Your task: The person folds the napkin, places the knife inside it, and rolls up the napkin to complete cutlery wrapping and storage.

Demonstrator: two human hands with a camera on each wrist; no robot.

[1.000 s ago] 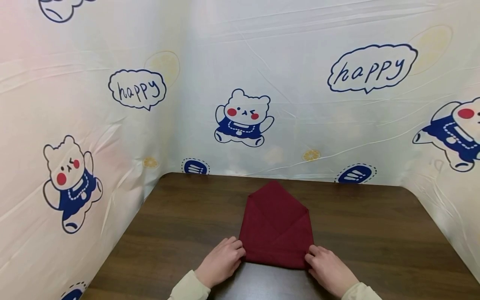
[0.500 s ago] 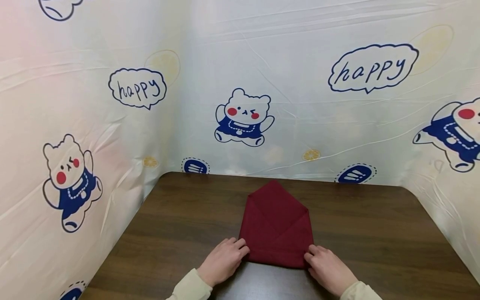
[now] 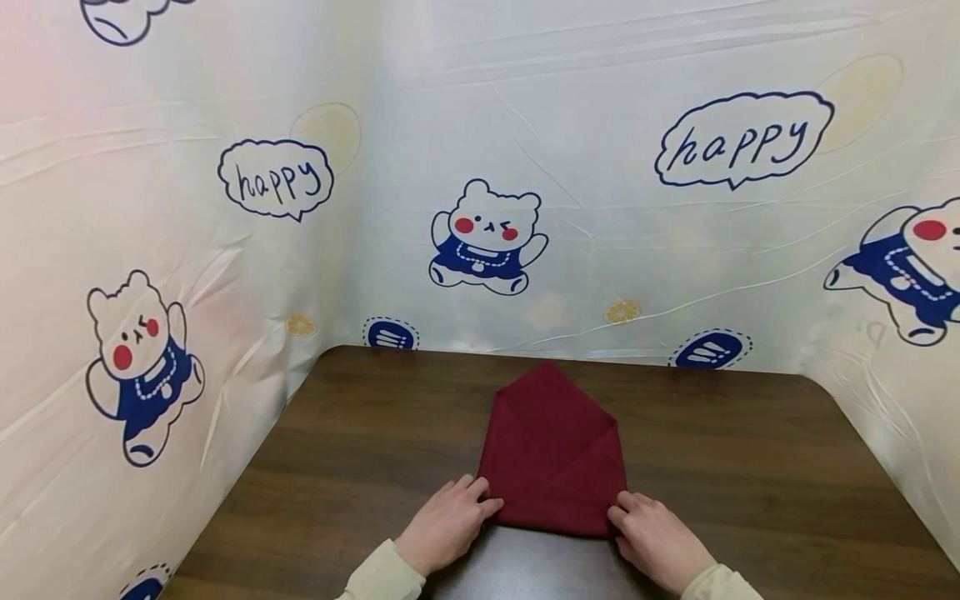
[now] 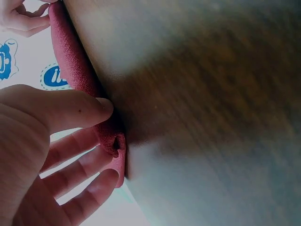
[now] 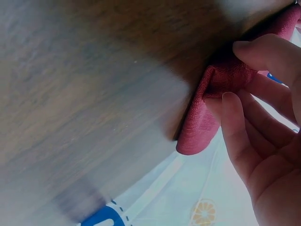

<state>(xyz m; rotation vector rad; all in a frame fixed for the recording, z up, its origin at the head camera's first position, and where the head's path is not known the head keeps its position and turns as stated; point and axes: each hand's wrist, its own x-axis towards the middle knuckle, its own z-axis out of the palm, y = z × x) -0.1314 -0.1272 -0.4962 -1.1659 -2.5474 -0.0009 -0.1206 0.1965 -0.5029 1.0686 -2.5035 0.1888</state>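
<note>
A dark red cloth napkin [image 3: 558, 475] lies folded on the wooden table, its far end pointed and its near edge rolled or folded over. At the near left corner my left hand [image 3: 448, 521] pinches that edge; the left wrist view has the thumb [image 4: 101, 107] on the near side and the fingers across the top. My right hand [image 3: 660, 537] grips the near right corner. In the right wrist view, the thumb [image 5: 249, 49] presses the roll [image 5: 230, 77] while the fingers curl about its end. Part of each corner is hidden by the hands.
The dark brown table [image 3: 360, 433] has rounded far corners. A pale curtain [image 3: 600, 250] printed with bears, lemon slices and "happy" bubbles surrounds it at the back and both sides. Light sleeves [image 3: 382, 573] cover the forearms.
My left hand has shifted slightly right along the napkin's near edge, its thumb now reaching further in. My right hand has barely moved, and the napkin stays in place.
</note>
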